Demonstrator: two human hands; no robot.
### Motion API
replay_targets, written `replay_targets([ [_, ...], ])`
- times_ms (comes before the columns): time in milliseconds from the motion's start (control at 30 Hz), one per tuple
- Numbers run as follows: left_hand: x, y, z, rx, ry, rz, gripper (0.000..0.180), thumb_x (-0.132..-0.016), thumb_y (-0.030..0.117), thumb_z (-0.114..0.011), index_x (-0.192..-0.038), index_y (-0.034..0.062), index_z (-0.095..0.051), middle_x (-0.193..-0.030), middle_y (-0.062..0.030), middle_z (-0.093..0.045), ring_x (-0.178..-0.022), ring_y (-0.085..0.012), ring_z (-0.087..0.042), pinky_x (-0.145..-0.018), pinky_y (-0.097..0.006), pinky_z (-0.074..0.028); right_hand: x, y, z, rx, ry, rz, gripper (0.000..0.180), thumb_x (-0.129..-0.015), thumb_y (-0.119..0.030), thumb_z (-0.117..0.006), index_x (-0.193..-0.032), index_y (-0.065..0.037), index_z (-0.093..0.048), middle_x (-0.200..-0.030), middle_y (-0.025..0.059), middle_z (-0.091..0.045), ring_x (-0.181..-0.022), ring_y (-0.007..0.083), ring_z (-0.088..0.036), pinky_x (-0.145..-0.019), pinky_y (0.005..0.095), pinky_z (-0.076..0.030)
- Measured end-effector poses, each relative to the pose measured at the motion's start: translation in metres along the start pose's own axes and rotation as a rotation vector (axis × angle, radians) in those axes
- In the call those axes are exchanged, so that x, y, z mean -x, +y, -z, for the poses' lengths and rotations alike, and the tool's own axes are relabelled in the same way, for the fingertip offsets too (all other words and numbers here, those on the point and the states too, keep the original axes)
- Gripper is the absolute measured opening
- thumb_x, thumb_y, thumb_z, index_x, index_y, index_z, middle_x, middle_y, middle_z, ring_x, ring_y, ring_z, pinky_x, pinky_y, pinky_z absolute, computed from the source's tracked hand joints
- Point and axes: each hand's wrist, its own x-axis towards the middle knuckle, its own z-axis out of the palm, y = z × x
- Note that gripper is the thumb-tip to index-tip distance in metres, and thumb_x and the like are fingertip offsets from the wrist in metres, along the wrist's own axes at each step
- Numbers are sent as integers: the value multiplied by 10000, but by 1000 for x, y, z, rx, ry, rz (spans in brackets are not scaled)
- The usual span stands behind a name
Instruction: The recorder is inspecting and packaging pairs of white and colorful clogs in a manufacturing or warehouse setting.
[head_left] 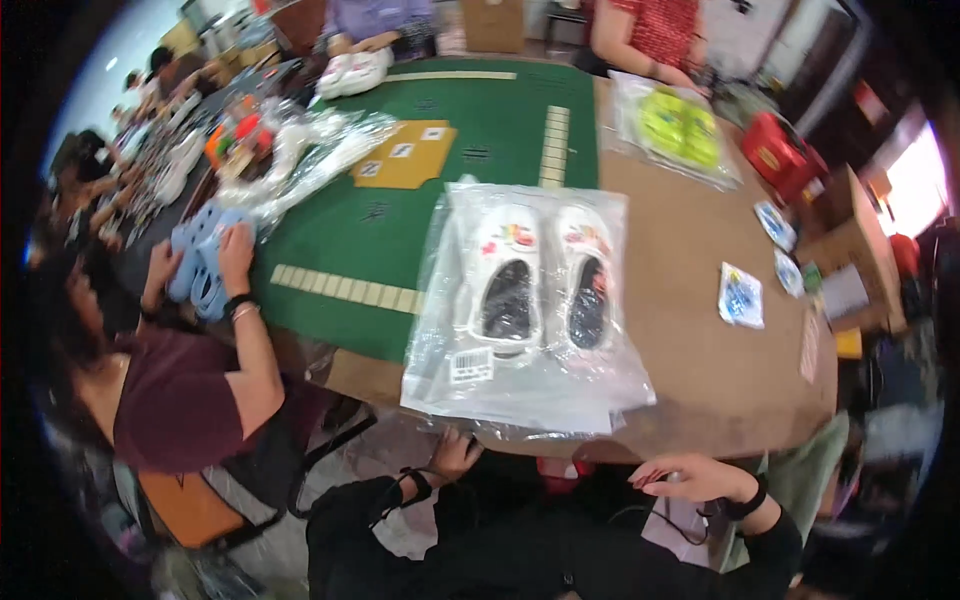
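A pair of white slip-on shoes [505, 235] with coloured flower decorations and dark insoles lies in a clear plastic bag [430, 375] at the table's near edge. The bag carries a barcode label. My left hand [456, 455] is just below that edge, beside the bag's lower left corner; its fingers are loosely bent and apart, with nothing seen in them. Lower right of the bag, my right hand [692, 478] hovers near the edge with loosely bent, parted fingers and no object visible in it. Neither hand grips the bag.
A green mat [330, 240] covers the table's left part. Lime-green shoes [680, 130] in a bag, a red bag [780, 155] and small blue-white packets [740, 295] lie rightward. At left, a co-worker handles light-blue clogs [205, 255]. Two more people sit across.
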Motion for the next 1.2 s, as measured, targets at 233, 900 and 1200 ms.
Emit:
replay_targets([
  [233, 11, 50, 13, -51, -89, -583, 169, -846, 235, -587, -942, 110, -647, -1052, -56, -599, -1122, -286, -460, -976, -465, -301, 19, 119, -89, 182, 147, -165, 330, -872, -243, -590, -1102, -8, -588, -1003, 163, -625, -910, 259, -619, -796, 349, -492],
  [900, 1, 125, 28, -97, -705, -356, 163, -902, 217, -501, -910, 59, -541, -845, -175, -614, -815, -368, -593, -684, -471, -458, -13, 205, -142, 261, 253, -267, 274, -846, -301, -560, -941, -46, -594, -826, 200, -636, -805, 377, -620, -665, 436, -471],
  [1200, -2, 126, 90, 202, -499, -589, 246, -893, 201, -546, -1049, 23, -615, -977, -158, -607, -944, -319, -577, -831, -379, -466, -44, 142, -82, 51, 217, 187, 111, -916, -104, -539, -976, -17, -571, -823, 28, -605, -781, 91, -560, -666, 276, -471],
])
